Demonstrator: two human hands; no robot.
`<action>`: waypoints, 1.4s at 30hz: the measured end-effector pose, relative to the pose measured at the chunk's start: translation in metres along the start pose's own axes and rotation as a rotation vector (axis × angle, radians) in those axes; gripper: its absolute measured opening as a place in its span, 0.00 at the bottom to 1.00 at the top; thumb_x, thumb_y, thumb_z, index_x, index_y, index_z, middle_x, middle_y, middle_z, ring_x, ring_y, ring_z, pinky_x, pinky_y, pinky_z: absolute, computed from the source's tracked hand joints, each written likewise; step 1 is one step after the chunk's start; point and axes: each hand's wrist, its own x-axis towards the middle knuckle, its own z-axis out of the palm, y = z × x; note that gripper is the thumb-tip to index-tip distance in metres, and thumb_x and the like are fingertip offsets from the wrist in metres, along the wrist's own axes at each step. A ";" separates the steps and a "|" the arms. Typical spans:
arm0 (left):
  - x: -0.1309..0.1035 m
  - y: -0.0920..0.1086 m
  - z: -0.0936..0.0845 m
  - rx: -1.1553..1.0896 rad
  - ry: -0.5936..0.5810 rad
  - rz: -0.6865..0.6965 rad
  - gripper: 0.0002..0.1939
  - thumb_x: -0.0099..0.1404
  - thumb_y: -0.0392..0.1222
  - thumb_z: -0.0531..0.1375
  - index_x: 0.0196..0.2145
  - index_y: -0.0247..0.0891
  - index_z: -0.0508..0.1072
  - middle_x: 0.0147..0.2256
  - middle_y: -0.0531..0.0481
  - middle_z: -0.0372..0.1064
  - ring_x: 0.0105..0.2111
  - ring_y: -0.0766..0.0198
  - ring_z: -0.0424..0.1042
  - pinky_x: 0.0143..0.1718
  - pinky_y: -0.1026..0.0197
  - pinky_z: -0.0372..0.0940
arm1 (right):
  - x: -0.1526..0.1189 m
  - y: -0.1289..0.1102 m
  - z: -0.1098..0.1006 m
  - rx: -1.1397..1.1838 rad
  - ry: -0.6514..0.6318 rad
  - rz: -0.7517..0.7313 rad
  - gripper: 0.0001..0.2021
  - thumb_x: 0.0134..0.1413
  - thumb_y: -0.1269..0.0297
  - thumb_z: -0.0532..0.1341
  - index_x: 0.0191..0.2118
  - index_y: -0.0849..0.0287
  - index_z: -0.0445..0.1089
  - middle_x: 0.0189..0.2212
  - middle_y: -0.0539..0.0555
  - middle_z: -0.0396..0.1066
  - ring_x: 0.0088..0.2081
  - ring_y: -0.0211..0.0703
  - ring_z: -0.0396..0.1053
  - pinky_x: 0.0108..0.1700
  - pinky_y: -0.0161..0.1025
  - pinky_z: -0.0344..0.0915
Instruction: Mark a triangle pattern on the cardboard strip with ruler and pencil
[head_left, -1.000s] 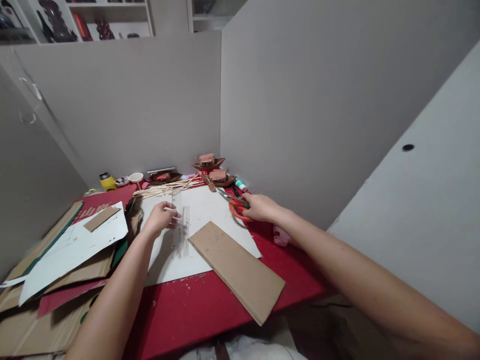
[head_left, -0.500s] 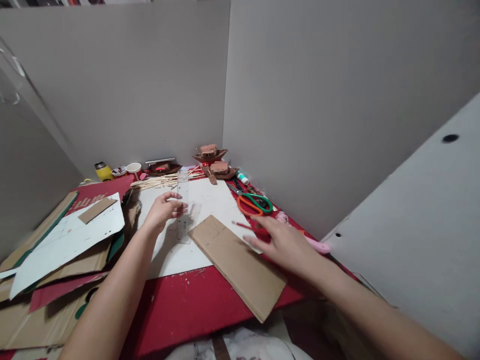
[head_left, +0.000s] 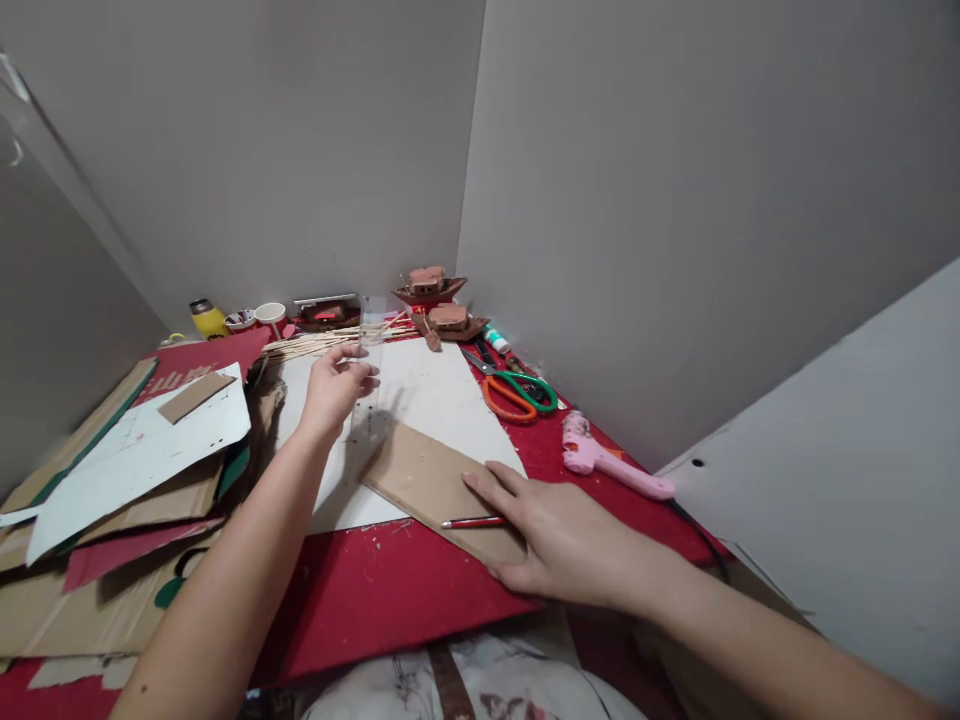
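Left of the frame's centre, a clear plastic ruler (head_left: 373, 325), faintly visible, is seemingly pinched by the left hand (head_left: 336, 392); a half-hidden, slim red-and-black pencil (head_left: 476, 522) is held by the right hand (head_left: 562, 540).

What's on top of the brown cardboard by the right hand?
The right hand and a pencil are over the cardboard; the surface beneath the palm and fingers is hidden.

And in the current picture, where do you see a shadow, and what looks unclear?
In the head view, a soft shadow lies on the white sheet near the left hand; in the same head view, the clear ruler it holds looks faint.
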 end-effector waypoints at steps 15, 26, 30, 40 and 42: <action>-0.133 -0.036 -0.035 0.951 -0.079 0.893 0.13 0.66 0.26 0.54 0.43 0.33 0.75 0.39 0.42 0.77 0.38 0.55 0.76 0.38 0.54 0.72 | -0.010 0.055 -0.035 0.452 0.394 0.393 0.24 0.56 0.49 0.55 0.51 0.57 0.74 0.48 0.59 0.78 0.47 0.59 0.75 0.46 0.53 0.72; -0.126 -0.063 -0.031 1.100 -0.265 1.042 0.16 0.70 0.28 0.50 0.50 0.29 0.75 0.45 0.39 0.77 0.50 0.54 0.73 0.50 0.51 0.71 | 0.069 0.016 -0.016 0.571 0.350 -0.043 0.12 0.56 0.71 0.55 0.38 0.57 0.76 0.34 0.53 0.81 0.34 0.43 0.77 0.35 0.36 0.70; -0.118 -0.078 -0.039 1.128 -0.327 0.950 0.17 0.70 0.29 0.52 0.52 0.33 0.74 0.47 0.43 0.76 0.52 0.56 0.71 0.54 0.52 0.68 | 0.074 0.026 0.003 0.483 0.406 -0.107 0.12 0.54 0.72 0.53 0.34 0.56 0.74 0.31 0.53 0.79 0.30 0.43 0.76 0.31 0.35 0.68; -0.118 -0.082 -0.045 1.514 -0.530 0.881 0.23 0.70 0.37 0.53 0.61 0.32 0.66 0.62 0.44 0.65 0.60 0.49 0.65 0.51 0.51 0.71 | 0.068 0.034 -0.009 0.551 0.365 -0.007 0.10 0.59 0.65 0.54 0.28 0.52 0.69 0.22 0.46 0.75 0.21 0.37 0.69 0.24 0.33 0.62; -0.123 -0.085 -0.046 1.546 -0.510 0.861 0.26 0.69 0.42 0.56 0.63 0.31 0.64 0.63 0.42 0.62 0.60 0.44 0.64 0.51 0.47 0.71 | 0.068 0.036 -0.011 0.522 0.390 0.021 0.11 0.59 0.64 0.53 0.29 0.53 0.70 0.23 0.46 0.76 0.21 0.38 0.70 0.24 0.33 0.63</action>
